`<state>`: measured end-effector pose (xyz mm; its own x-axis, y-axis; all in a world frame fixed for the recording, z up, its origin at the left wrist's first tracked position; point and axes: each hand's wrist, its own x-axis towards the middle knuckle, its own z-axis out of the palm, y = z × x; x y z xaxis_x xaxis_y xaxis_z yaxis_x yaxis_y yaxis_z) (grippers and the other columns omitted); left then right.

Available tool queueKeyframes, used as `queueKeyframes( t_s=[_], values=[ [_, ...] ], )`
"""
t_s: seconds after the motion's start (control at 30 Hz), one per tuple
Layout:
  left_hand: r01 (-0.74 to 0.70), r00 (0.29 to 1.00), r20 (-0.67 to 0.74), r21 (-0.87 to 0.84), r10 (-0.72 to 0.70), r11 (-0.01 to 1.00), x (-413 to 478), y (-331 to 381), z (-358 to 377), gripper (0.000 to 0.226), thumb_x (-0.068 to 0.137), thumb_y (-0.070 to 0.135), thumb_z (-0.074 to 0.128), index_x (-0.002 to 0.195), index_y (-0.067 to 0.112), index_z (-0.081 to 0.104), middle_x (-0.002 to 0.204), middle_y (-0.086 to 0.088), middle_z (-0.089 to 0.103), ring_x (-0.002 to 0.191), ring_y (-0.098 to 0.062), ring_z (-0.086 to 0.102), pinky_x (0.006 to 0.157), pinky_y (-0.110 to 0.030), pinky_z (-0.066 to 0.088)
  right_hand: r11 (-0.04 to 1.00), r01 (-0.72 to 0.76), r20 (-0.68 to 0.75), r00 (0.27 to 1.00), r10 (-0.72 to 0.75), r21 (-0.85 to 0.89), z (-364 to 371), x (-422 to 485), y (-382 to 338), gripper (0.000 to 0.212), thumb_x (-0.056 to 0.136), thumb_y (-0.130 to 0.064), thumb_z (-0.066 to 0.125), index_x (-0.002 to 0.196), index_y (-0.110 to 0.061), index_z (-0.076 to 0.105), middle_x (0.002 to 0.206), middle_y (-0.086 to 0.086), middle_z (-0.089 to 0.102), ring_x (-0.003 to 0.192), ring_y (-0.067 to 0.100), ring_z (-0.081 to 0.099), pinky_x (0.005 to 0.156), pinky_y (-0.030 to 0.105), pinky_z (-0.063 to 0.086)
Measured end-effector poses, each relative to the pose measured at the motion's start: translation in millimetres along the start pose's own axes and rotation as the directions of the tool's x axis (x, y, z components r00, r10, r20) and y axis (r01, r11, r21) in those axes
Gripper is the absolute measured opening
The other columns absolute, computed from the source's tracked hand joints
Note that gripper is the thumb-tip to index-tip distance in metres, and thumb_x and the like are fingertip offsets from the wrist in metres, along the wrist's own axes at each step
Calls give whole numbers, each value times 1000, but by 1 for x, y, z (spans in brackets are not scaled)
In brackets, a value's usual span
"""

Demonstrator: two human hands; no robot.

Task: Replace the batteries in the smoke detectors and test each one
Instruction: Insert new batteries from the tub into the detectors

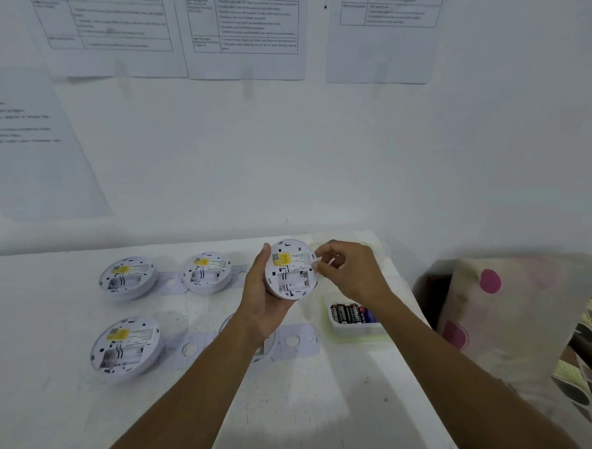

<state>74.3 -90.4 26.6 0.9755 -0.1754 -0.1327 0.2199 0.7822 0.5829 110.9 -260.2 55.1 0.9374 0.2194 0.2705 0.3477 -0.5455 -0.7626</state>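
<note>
Smoke detector (290,270) gripped in left hand (262,293), right hand (345,271) pinching white tab (317,259) at its rim

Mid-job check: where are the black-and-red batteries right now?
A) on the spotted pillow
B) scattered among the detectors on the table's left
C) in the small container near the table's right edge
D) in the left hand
C: the batteries lie side by side in the small container, nearer the camera than the right hand, and the left hand holds only a smoke detector.

round white smoke detector (290,270), yellow-labelled back up; batteries (351,313) near
</note>
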Motion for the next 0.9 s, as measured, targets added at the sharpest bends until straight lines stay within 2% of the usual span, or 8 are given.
queueKeyframes(
  t_s=[0.1, 0.27, 0.37, 0.5, 0.67, 0.73, 0.83, 0.9],
  values=[
    [13, 1000, 7, -21, -13, 1000, 5, 5, -5, 52, 85, 46, 56, 117, 7, 66, 126, -24, 64, 122, -39, 55, 115, -56, 30, 999, 26, 9, 1000, -25, -34, 3, 8, 1, 10, 80, -23, 78, 85, -26, 71, 79, -6, 69, 64, 8, 58, 63, 16, 48],
    [15, 1000, 12, -22, -15, 1000, 16, 16, -13, 64, 83, 53, 57, 130, 9, 59, 133, -21, 60, 125, -38, 54, 112, -59, 33, 998, 0, -41, 999, -3, -69, -12, 42, 11, 6, 85, -15, 70, 83, -21, 72, 77, -3, 72, 62, 9, 64, 61, 12, 46],
    [14, 1000, -12, -21, -14, 1000, 24, 22, -20, 57, 82, 52, 57, 118, 9, 69, 129, -21, 64, 122, -37, 57, 111, -59, 34, 963, -95, 33, 994, 106, -251, -23, 68, 30, 8, 85, -15, 68, 84, -23, 71, 70, -4, 70, 66, 14, 66, 67, 24, 51],
    [21, 1000, -23, 1, -21, 1000, 31, 26, -25, 50, 84, 51, 55, 104, 11, 78, 125, -19, 66, 117, -35, 60, 107, -58, 39, 879, -125, 136, 969, 209, -460, -17, 90, 45, 7, 82, -19, 70, 85, -24, 73, 74, -8, 64, 78, 17, 67, 71, 25, 47],
    [26, 999, -41, -20, -27, 999, 40, 30, -28, 55, 85, 48, 57, 124, 11, 64, 131, -20, 62, 123, -36, 56, 107, -59, 39, 852, -167, 206, 931, 302, -495, 3, 108, 49, 16, 80, -23, 72, 96, -21, 75, 93, -4, 69, 90, 18, 67, 80, 28, 53],
    [26, 998, -50, -12, -27, 1000, 43, 31, -31, 55, 86, 48, 57, 126, 11, 62, 131, -20, 62, 123, -35, 56, 110, -58, 36, 847, -160, 232, 921, 313, -508, 10, 110, 51, 18, 82, -24, 72, 99, -18, 76, 95, -3, 70, 92, 20, 67, 77, 27, 52],
    [27, 997, -76, 5, -27, 1000, 45, 32, -34, 59, 86, 48, 56, 131, 9, 59, 133, -21, 61, 124, -36, 56, 110, -58, 37, 842, -183, 217, 919, 330, -507, 14, 113, 53, 13, 81, -17, 70, 91, -14, 79, 93, 2, 73, 87, 21, 68, 62, 22, 49],
    [23, 996, -88, 12, -22, 1000, 46, 33, -37, 58, 86, 48, 56, 129, 9, 60, 132, -21, 61, 122, -36, 57, 107, -58, 39, 848, -230, 189, 916, 354, -477, 14, 116, 55, 11, 78, -9, 69, 78, -15, 78, 86, 4, 75, 83, 23, 70, 64, 26, 56]
  ],
)
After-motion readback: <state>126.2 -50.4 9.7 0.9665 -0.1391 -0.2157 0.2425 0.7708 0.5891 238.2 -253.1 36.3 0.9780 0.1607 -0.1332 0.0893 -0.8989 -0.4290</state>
